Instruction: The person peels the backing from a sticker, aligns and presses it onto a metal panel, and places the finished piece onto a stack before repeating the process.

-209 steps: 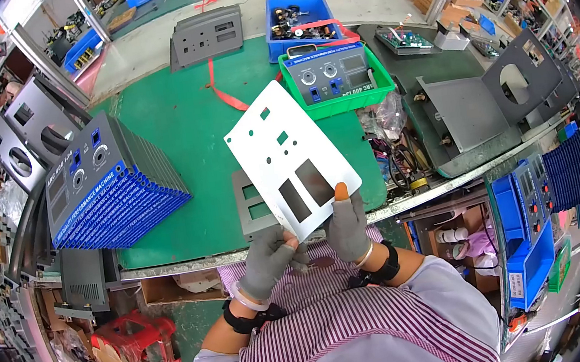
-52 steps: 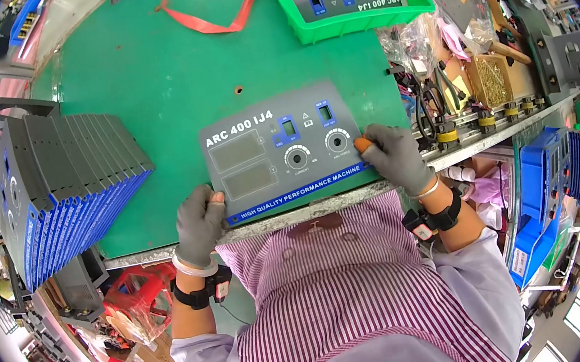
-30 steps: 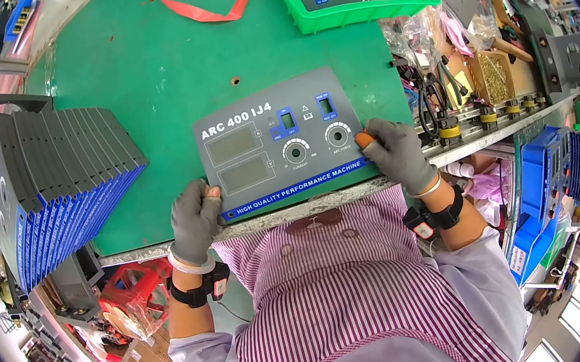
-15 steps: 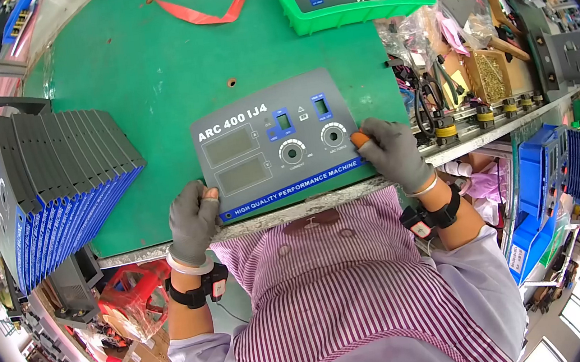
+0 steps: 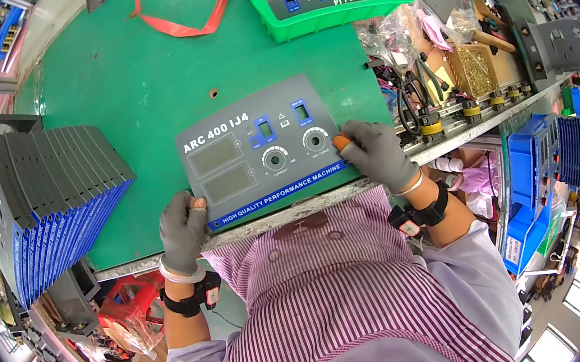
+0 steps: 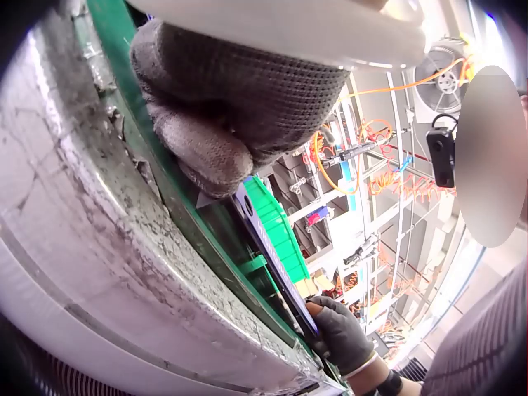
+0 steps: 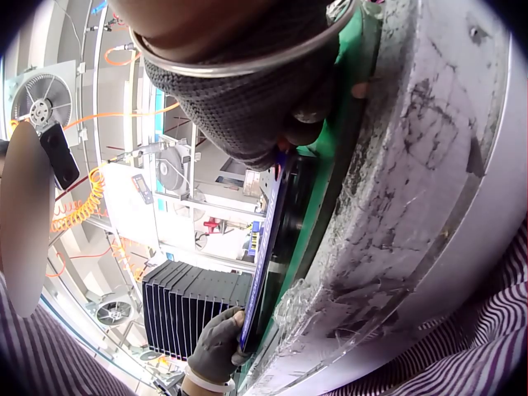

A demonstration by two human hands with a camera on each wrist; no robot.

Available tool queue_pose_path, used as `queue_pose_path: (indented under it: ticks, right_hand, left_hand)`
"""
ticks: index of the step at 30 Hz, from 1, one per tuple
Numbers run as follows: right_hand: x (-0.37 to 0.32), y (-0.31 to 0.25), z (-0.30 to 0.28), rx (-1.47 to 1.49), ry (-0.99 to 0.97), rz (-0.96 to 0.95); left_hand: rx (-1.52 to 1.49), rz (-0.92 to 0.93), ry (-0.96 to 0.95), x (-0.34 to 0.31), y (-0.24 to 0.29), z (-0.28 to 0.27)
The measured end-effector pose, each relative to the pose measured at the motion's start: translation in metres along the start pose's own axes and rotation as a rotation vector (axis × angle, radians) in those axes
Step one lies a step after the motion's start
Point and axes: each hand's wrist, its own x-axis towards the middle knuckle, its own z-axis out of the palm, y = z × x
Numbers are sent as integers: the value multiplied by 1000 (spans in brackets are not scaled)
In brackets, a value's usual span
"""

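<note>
A grey panel (image 5: 254,124) printed "ARC 400 IJ4", with a blue lower strip, lies at the front edge of the green table, printed side up. Gloved fingers of the left hand (image 5: 184,230) grip its lower left corner, the bare thumb tip on the edge. On the panel's right edge, the right hand (image 5: 377,154) holds the lower corner with curled fingers. In the left wrist view the left hand (image 6: 231,99) is at the near end of the panel (image 6: 272,247). The right wrist view shows the panel edge-on (image 7: 266,247) below the right hand (image 7: 247,107).
Stacked grey panels with blue edges (image 5: 64,201) stand at the left. A green tray (image 5: 328,18) holding another panel is at the back, beside a red ribbon (image 5: 177,28). Cables (image 5: 406,94), plastic bags and a box of small screws (image 5: 473,71) lie at the right.
Earlier, both hands held up a pale plate with cut-outs; now the printed face lies on the table. Over the last second, the hands keep their grip while the whole head view shifts slightly.
</note>
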Motion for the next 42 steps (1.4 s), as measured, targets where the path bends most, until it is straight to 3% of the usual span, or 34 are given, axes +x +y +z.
queue_pose_path:
  ticks: [8, 11, 14, 27, 30, 31, 33, 36, 39, 42]
  right_hand:
    - [0, 0, 1, -37, 8, -17]
    - [-1, -3, 2, -11, 18, 3]
    - [-1, -5, 1, -34, 45, -10]
    - [-3, -2, 4, -47, 29, -3]
    - [-5, -4, 3, -127, 72, -110]
    - [-5, -5, 3, -277, 126, -206]
    - [-6, -12, -2, -443, 84, -195]
    - [-5, -16, -6, -603, 67, -148]
    - [-2, -25, -19, -612, 20, 11]
    - [-8, -2, -17, -440, 179, -120]
  left_hand:
    - [-13, -47, 1, -1, 4, 0]
    - [37, 92, 17, 1, -6, 0]
    - [-34, -24, 19, -3, 4, 1]
    - [57, 191, 77, 1, -16, 3]
    - [279, 320, 200, 0, -20, 7]
    - [380, 332, 234, -3, -15, 7]
    - [584, 351, 304, -11, -2, 7]
    - [829, 145, 242, -15, 14, 11]
    - [865, 196, 292, -18, 12, 8]
    - [662, 358, 367, -23, -6, 5]
